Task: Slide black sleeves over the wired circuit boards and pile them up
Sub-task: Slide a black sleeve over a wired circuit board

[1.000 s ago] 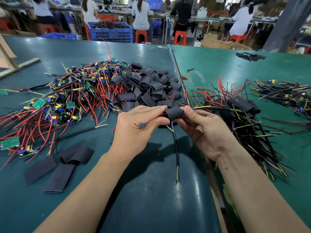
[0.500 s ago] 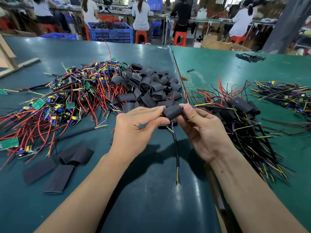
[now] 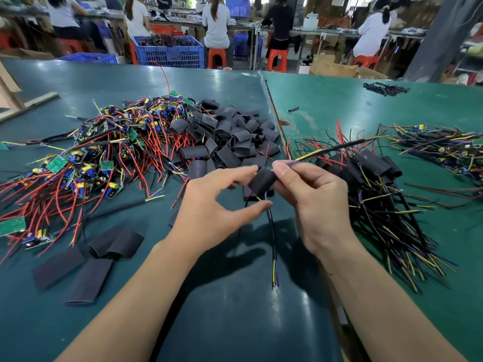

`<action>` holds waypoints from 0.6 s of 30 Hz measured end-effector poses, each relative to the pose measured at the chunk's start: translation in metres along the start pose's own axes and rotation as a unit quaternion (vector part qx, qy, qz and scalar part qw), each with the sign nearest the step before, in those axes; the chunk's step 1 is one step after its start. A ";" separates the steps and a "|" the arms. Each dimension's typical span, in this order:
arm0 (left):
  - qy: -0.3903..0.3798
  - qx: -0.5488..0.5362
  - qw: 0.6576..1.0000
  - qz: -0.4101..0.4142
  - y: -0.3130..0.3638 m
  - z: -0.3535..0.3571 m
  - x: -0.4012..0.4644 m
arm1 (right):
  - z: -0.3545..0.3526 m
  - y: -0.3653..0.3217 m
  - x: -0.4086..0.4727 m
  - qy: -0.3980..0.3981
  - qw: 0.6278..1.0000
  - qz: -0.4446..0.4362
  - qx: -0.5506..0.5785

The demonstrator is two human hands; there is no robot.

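My right hand [image 3: 316, 202] holds a black sleeve [image 3: 262, 181] that covers a circuit board, fingers curled round it and the thumb pinching its yellow and blue wires. A black cable [image 3: 271, 231] hangs down from the sleeve. My left hand [image 3: 211, 205] sits just left of the sleeve with fingers spread, not gripping it. A heap of bare wired boards [image 3: 86, 163] with red wires lies at the left. Loose black sleeves [image 3: 230, 137] are heaped behind my hands. Sleeved boards [image 3: 373, 168] are piled at the right.
Three flat sleeves [image 3: 88, 267] lie on the dark green table [image 3: 230, 322] at the lower left. Another tangle of wired parts [image 3: 444, 150] sits at the far right. A seam [image 3: 274, 111] splits the two tabletops. Blue crates [image 3: 170, 52] and seated people are beyond the table.
My left hand has let go of the sleeve and opened its fingers. My right hand has tilted the sleeved board and drawn its yellow and blue wires out toward the right.
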State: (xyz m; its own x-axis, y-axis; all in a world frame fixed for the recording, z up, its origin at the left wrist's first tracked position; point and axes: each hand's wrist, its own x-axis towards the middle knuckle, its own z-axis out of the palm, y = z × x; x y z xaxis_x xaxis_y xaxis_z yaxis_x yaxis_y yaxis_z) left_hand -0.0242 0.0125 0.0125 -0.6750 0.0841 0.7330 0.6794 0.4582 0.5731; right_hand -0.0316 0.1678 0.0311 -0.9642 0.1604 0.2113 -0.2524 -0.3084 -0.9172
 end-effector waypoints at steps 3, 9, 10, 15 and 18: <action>-0.010 0.073 0.997 0.011 -0.001 0.001 0.000 | 0.003 0.005 -0.001 0.003 0.999 -0.015 -0.032; -0.007 0.056 0.998 0.020 -0.006 0.002 0.002 | 0.002 0.005 -0.003 -0.014 0.998 0.014 -0.052; -0.003 0.054 0.998 0.024 -0.006 0.003 0.001 | 0.002 0.005 -0.003 -0.013 0.998 0.015 -0.055; 0.005 0.051 0.998 0.021 -0.007 0.006 0.000 | 0.002 0.003 -0.003 -0.028 0.997 0.057 -0.049; 0.009 0.057 0.998 0.028 -0.004 0.006 0.000 | 0.003 0.003 -0.005 -0.042 0.996 0.052 -0.053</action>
State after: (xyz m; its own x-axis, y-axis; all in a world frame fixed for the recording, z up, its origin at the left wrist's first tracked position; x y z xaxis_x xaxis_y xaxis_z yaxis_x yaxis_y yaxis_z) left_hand -0.0290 0.0161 0.0076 -0.6313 0.0958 0.7696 0.6776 0.5509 0.4873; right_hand -0.0278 0.1636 0.0285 -0.9892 0.0523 0.1370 -0.1452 -0.2184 -0.9650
